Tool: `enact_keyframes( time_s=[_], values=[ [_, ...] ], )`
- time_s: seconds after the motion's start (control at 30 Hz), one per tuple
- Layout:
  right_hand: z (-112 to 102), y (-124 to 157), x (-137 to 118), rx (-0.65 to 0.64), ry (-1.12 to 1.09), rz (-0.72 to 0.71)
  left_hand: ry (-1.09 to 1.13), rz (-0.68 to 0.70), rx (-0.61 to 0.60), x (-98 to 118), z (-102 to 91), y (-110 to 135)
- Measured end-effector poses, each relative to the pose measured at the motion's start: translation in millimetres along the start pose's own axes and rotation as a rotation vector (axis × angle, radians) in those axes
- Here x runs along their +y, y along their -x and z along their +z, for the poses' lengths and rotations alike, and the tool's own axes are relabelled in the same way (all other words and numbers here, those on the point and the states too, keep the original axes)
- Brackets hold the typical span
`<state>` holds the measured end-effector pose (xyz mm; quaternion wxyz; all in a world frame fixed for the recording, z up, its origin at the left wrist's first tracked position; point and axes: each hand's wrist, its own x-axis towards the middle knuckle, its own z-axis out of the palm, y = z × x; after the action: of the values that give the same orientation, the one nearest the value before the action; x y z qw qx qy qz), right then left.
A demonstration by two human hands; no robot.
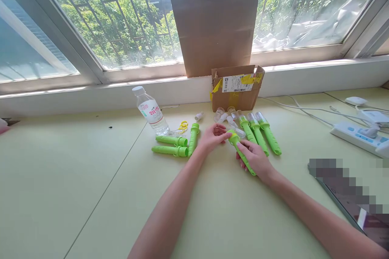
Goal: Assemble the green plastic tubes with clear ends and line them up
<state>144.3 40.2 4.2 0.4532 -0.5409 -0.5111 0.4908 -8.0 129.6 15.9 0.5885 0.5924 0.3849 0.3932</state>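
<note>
My right hand (255,156) is wrapped around a green plastic handle (244,158), torch-like in shape, tilted with its threaded end away from me. A yellow ring (232,132) sits around that threaded end. The thumb and fingers of my left hand (213,137) pinch at the ring, though the exact contact is partly hidden. Just left of my left hand stands a bare green handle (193,139) on its length, and two more green handles (172,151) lie beside it. Right of my right hand lie three green handles (270,135) with clear caps fitted.
Loose yellow rings (182,126) lie near a water bottle (152,113). Clear caps (219,114) and a white piece (199,116) lie before a cardboard box (237,95). A power strip (360,137) with cables and a dark-screened device (349,198) are at right.
</note>
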Motion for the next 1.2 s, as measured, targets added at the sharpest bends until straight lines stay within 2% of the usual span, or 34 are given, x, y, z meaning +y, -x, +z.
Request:
enact_keyframes(
  time_s=[0.3, 0.5, 0.73, 0.93, 1.1, 1.2],
  values=[
    [0.8, -0.2, -0.6, 0.01, 0.006, 0.003, 0.04, -0.002, 0.001, 5.2, -5.4, 3.1],
    [0.5, -0.8, 0.9, 0.013, -0.002, 0.018, -0.022, 0.078, 0.228, -5.5, -1.2, -2.1],
    [0.5, 0.0, 0.7, 0.007, -0.005, 0.011, -0.255, 0.24, 0.306, -9.0, -2.4, -5.0],
    [-0.1, -0.2, 0.1, 0.008, -0.006, 0.016, -0.447, 0.323, 0.359, -13.0, -1.2, -4.8],
    [0.0, 0.3, -0.7, 0.005, -0.006, 0.022, -0.765, 0.414, 0.444, -15.7, -2.0, -2.5],
    [0.4, 0.5, -0.8, 0.007, -0.005, 0.019, -0.934, 0.432, 0.437, -15.4, -0.9, -1.2]
  ],
)
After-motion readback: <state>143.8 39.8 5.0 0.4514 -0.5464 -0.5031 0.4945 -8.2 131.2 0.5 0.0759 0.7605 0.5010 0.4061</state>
